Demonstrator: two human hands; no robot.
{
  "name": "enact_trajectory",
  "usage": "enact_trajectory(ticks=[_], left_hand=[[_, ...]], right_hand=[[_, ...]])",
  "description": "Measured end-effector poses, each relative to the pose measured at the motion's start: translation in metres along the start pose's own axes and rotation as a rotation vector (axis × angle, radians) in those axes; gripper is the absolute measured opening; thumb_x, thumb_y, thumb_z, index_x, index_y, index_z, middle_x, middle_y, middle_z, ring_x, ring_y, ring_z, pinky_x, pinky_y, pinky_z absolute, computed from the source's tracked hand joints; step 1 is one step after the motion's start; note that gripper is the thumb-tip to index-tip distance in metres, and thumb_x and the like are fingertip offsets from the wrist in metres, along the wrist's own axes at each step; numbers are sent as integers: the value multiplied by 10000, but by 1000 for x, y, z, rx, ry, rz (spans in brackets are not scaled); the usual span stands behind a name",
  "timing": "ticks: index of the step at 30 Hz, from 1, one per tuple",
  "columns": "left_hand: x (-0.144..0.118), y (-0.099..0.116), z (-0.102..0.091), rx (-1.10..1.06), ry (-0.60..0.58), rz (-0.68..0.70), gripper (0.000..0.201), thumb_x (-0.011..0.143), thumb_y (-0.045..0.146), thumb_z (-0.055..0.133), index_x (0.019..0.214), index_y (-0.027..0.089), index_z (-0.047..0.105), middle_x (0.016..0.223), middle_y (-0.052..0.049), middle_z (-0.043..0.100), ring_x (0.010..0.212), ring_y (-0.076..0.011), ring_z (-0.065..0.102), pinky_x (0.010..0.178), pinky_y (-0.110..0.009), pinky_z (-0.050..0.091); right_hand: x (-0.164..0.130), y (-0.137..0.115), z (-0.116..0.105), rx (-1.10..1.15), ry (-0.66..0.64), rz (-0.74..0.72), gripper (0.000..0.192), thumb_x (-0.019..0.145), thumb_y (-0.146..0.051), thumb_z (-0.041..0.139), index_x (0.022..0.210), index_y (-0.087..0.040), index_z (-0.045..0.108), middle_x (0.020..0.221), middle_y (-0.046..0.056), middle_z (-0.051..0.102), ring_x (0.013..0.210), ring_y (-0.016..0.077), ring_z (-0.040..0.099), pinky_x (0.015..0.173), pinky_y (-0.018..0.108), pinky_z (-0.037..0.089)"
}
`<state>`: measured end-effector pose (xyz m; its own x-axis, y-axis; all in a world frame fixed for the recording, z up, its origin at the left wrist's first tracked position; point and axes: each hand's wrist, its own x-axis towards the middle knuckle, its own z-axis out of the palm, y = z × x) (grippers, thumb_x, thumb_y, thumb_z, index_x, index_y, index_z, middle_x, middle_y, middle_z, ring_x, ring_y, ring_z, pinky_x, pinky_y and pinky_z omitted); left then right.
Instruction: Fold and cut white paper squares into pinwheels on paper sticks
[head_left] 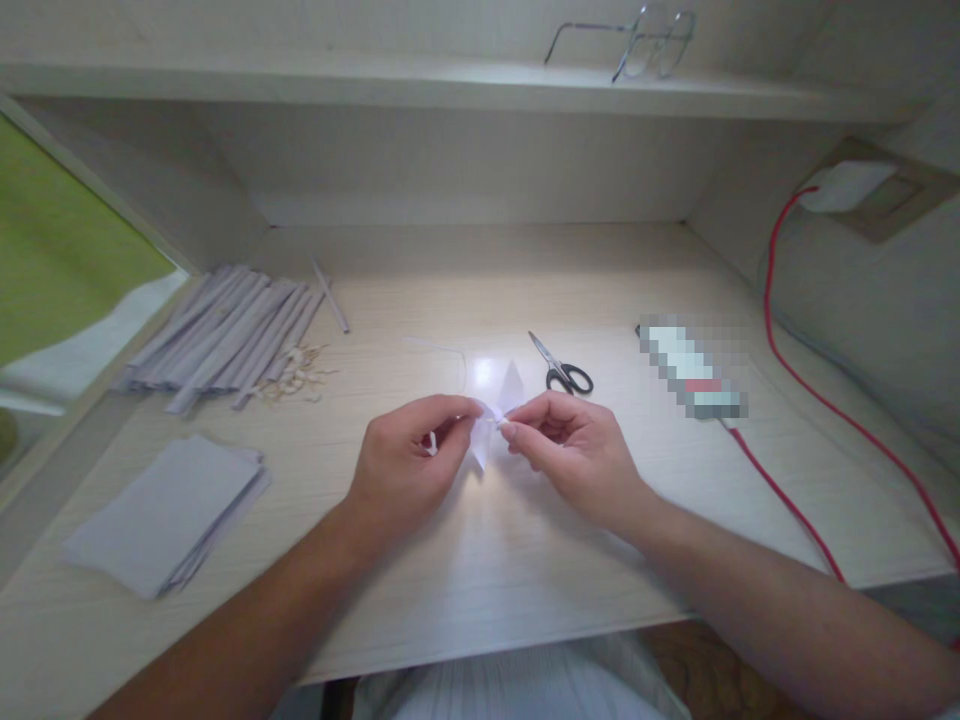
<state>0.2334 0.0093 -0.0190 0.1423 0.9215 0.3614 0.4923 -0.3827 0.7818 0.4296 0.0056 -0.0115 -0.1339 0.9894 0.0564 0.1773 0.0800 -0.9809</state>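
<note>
Two bare forearms reach in from the bottom edge to a small folded white paper piece (487,420), held just above the middle of the pale wood surface (525,560) in a patch of bright light. Left hand (409,465) pinches the paper's left side between thumb and fingertips; right hand (574,450) grips its right side the same way, the two hands almost touching. Black-handled scissors (562,368) lie closed just beyond the right hand. Farther right rests a white device (694,375), blurred out, with a red cable (795,510) running off toward the surface's edge and up the side wall. At far left, a row of rolled grey paper tubes (225,335) sits beside small pale scraps (296,375), and a stack of grey sheets (169,515) lies nearer the camera. Eyeglasses (637,40) rest on the shelf (375,85) above.
</note>
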Motion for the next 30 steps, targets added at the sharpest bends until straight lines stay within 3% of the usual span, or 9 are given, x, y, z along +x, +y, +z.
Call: enact_trajectory(ticks=[4,19,30], left_hand=[[0,-1,1,-42,-16,7,193,874,109,674,938,264,768,938,39,786,767,-108,679,645,-196,513],[2,4,-2,-70,-60,9,140,868,108,679,910,221,749,888,-2,755,762,-137,652,676,-253,523],[4,4,-3,-99,-77,91,126,894,95,660,860,207,708,848,0,707,789,-138,633,733,-279,498]], right_hand=[[-1,0,-1,-29,3,-12,102,865,-261,751,828,-167,741,718,5,712,617,114,597,560,238,450],[-3,-1,-2,-148,-16,-74,90,873,-250,727,820,-179,744,741,15,743,663,140,652,599,244,486],[-1,-4,-5,-200,-33,-117,69,875,-211,703,827,-178,741,730,7,734,655,135,645,598,236,484]])
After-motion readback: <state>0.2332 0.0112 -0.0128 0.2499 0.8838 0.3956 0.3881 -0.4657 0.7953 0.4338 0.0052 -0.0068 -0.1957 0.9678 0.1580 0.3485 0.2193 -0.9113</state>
